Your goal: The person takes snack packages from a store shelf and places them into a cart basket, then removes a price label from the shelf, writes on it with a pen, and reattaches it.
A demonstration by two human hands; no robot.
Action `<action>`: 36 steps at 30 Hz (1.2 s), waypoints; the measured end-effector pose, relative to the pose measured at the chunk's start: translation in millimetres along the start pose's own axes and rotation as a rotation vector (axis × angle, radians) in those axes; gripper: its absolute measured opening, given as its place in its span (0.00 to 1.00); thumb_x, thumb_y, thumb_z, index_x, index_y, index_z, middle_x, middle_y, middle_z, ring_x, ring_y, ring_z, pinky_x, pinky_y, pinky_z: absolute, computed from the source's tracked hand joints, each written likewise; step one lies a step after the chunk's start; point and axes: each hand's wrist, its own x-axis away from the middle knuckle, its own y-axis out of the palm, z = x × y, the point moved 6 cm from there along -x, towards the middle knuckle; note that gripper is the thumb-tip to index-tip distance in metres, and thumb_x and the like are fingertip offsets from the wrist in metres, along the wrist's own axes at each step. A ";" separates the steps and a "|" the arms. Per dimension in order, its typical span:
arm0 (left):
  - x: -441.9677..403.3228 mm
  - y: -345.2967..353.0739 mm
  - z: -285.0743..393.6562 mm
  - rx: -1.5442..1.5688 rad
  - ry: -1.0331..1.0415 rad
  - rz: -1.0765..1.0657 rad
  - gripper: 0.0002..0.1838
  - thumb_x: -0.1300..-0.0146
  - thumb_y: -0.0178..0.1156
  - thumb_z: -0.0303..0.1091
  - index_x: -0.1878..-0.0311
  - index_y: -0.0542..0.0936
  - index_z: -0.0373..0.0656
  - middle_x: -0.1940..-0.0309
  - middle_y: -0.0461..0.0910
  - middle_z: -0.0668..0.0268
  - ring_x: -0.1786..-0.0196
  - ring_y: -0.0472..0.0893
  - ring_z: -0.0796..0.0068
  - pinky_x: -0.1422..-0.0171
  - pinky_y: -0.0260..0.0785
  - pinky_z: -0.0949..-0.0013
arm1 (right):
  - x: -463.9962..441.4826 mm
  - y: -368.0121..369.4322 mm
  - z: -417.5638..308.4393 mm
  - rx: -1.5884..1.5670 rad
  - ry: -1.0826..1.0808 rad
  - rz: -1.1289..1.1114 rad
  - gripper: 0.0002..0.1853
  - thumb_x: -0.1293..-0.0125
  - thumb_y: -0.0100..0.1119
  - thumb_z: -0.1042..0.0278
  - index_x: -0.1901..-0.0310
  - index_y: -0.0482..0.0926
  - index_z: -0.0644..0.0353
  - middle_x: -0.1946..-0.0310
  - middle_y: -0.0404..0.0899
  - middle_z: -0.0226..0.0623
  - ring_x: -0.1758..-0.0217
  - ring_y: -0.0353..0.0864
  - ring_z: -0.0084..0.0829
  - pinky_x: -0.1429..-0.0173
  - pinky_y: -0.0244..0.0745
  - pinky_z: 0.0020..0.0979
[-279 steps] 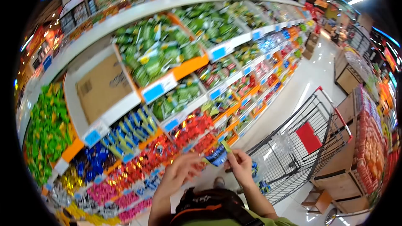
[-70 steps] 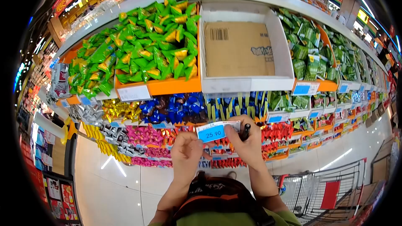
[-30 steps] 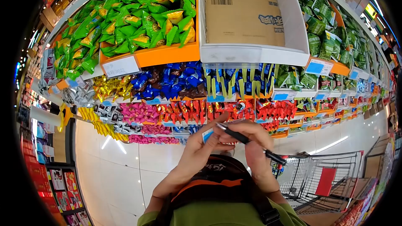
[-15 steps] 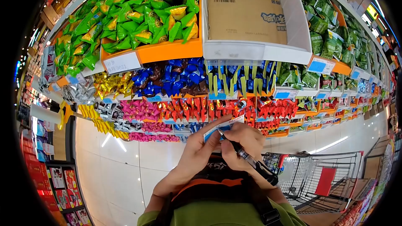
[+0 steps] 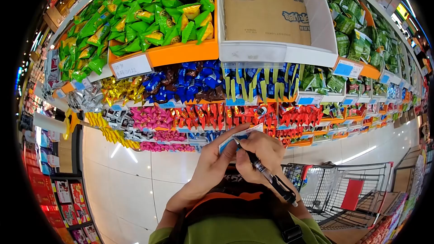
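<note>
In the head view, my left hand [image 5: 214, 156] is closed on a small blue-and-white price tag [image 5: 254, 129], its thumb pressed over the front. Wrapped round a black pen [image 5: 266, 171], my right hand [image 5: 262, 150] holds the tip against the tag. The pen slants down to the right, its rear end sticking out below the hand. Fingers cover much of the tag, and its writing cannot be read. Both hands are in front of the black and orange apron [image 5: 226, 199], below the candy shelves.
Ahead stands a display with green-wrapped candies [image 5: 149, 13], a white bin [image 5: 323, 22] holding a cardboard box [image 5: 266, 13], and green packets [image 5: 352, 31]. Rows of blue candies [image 5: 199, 81] and red candies [image 5: 199, 116] lie lower. A shopping cart [image 5: 352, 190] is at right, shelving [image 5: 68, 199] at left.
The pen has swung slightly, its rear end now lower and a little further left. My left hand keeps its hold on the tag.
</note>
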 end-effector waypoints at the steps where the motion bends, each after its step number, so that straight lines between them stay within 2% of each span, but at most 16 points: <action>1: -0.1 0.0 -0.1 -0.011 0.004 0.001 0.21 0.25 0.43 0.34 0.33 0.65 0.37 0.42 0.74 0.61 0.43 0.74 0.76 0.41 0.71 0.72 | 0.5 -0.3 -0.5 0.011 -0.001 0.006 0.08 0.52 0.60 0.77 0.68 0.77 0.63 0.77 0.76 0.42 0.79 0.78 0.36 0.71 0.75 0.30; 10: -0.7 1.5 0.8 -0.036 0.002 -0.007 0.22 0.25 0.45 0.38 0.33 0.65 0.36 0.43 0.74 0.61 0.42 0.73 0.77 0.40 0.69 0.72 | 1.2 -1.7 -2.2 0.091 -0.004 0.027 0.08 0.52 0.60 0.77 0.67 0.76 0.62 0.76 0.77 0.43 0.77 0.80 0.39 0.69 0.77 0.31; 23: -1.8 2.0 -3.9 0.036 -0.002 0.012 0.22 0.25 0.44 0.37 0.33 0.65 0.37 0.45 0.75 0.61 0.46 0.76 0.77 0.42 0.72 0.72 | 0.7 -1.6 1.8 0.055 -0.013 -0.013 0.09 0.54 0.59 0.79 0.68 0.76 0.63 0.78 0.75 0.40 0.77 0.79 0.39 0.69 0.77 0.32; 26: -2.0 3.1 -3.9 0.041 -0.009 0.011 0.22 0.25 0.44 0.37 0.33 0.65 0.37 0.45 0.75 0.61 0.46 0.76 0.77 0.42 0.72 0.72 | -5.8 -1.9 -1.8 0.025 -0.083 0.063 0.11 0.59 0.58 0.85 0.70 0.73 0.65 0.84 0.68 0.39 0.84 0.71 0.39 0.78 0.68 0.32; 29: -2.4 2.8 -3.8 0.043 -0.010 0.006 0.22 0.25 0.44 0.37 0.33 0.65 0.37 0.45 0.75 0.61 0.46 0.76 0.77 0.42 0.72 0.71 | -0.7 -2.0 1.7 0.028 -0.022 -0.003 0.09 0.55 0.58 0.80 0.68 0.76 0.63 0.78 0.74 0.40 0.78 0.78 0.38 0.71 0.76 0.31; 36: -2.9 2.8 -6.2 0.051 -0.017 0.006 0.22 0.25 0.45 0.36 0.33 0.64 0.36 0.44 0.75 0.60 0.46 0.76 0.76 0.42 0.72 0.70 | -1.3 -3.3 1.5 0.025 -0.028 0.002 0.09 0.54 0.58 0.80 0.68 0.76 0.64 0.79 0.73 0.40 0.80 0.76 0.34 0.72 0.74 0.30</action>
